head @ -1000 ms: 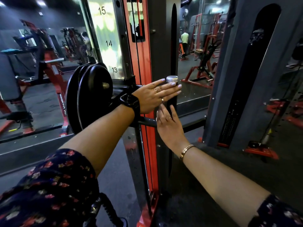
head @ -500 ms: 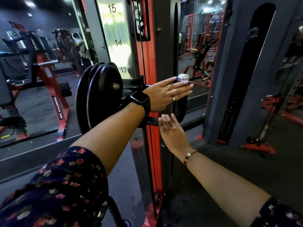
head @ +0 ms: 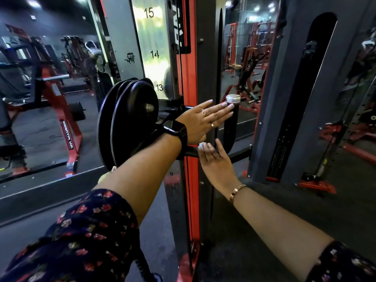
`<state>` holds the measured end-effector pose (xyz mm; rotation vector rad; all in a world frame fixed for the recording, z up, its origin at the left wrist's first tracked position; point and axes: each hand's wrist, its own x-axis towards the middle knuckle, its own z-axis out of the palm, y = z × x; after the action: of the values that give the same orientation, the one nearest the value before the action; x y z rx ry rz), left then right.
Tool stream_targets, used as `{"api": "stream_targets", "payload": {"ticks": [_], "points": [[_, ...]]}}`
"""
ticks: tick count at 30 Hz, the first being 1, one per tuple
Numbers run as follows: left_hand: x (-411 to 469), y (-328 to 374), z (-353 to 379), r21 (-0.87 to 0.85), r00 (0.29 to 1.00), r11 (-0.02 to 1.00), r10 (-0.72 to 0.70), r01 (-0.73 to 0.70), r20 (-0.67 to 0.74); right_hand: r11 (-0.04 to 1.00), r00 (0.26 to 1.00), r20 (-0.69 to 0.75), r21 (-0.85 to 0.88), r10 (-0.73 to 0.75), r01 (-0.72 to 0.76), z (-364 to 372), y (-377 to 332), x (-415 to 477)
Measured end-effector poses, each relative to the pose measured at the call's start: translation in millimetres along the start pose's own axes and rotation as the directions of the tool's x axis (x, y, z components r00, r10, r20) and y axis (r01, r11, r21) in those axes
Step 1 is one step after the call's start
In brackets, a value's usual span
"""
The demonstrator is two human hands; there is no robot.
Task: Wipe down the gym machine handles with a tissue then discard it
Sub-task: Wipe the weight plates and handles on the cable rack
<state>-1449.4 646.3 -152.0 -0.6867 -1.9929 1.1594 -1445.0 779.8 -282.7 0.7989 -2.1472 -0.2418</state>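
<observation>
- Two hands barely moved: flat left hand (head: 203,122), grasping nothing, still pressed on black padded silver-capped handle (head: 231,131).
- Right hand (head: 215,163), fingers straight and unclenched, held just below; wiping judged hardly advanced.

Left hand (head: 200,123): fingers straight, laid flat against the upright black handle (head: 231,127), just below its silver cap. Right hand (head: 215,161): fingers straight, at the handle's lower end.

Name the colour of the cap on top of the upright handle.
Silver metal cap, clearest in the head view.
</observation>
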Motion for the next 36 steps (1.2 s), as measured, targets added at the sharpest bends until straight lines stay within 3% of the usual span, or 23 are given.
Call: {"api": "stream_targets", "payload": {"ticks": [4,8,10,13,15,17,21,23,26,29,31,36], "points": [[-8,7,1,-0.067,0.987,0.985,-0.158,0.159,0.021,0.967,0.987,0.042,0.2,0.155,-0.16,1,-25,29],[-13,2,-2,-0.14,0.934,0.924,-0.349,0.356,0.073,0.978,0.995,-0.085,0.195,-0.061,0.076,13,-32,8],[-15,2,-2,-0.166,0.919,0.904,-0.382,0.393,0.096,0.987,0.993,-0.075,0.126,-0.089,0.098,13,-21,-2],[-16,8,-2,-0.181,0.883,0.866,-0.443,0.466,0.155,0.99,0.993,-0.095,0.124,0.074,-0.062,12,-29,9],[-16,13,-3,-0.225,0.821,0.792,-0.52,0.567,0.237,0.964,0.985,-0.026,0.209,0.172,-0.163,14,-46,28],[-17,18,-4,-0.255,0.765,0.729,-0.551,0.635,0.332,0.952,0.991,0.014,0.276,0.135,-0.134,15,-54,34],[-25,30,-1,-0.24,0.738,0.708,-0.569,0.664,0.363,0.967,0.997,-0.079,0.254,-0.006,0.025,21,-29,15],[-26,33,1,-0.192,0.735,0.716,-0.611,0.672,0.293,0.97,0.998,-0.029,0.235,0.062,-0.054,18,-22,15],[-25,36,2,-0.216,0.714,0.685,-0.626,0.696,0.314,0.933,0.982,0.024,0.308,0.185,-0.184,14,-39,31],[-26,38,2,-0.207,0.701,0.675,-0.642,0.709,0.31,0.939,0.998,-0.048,0.343,0.048,-0.029,17,-50,23],[-26,39,4,-0.194,0.697,0.672,-0.66,0.715,0.28,0.962,0.998,-0.059,0.27,-0.034,0.049,20,-37,5],[-26,42,8,-0.139,0.708,0.7,-0.658,0.701,0.256,0.98,0.993,0.033,0.16,0.113,-0.117,15,-26,13]]}}
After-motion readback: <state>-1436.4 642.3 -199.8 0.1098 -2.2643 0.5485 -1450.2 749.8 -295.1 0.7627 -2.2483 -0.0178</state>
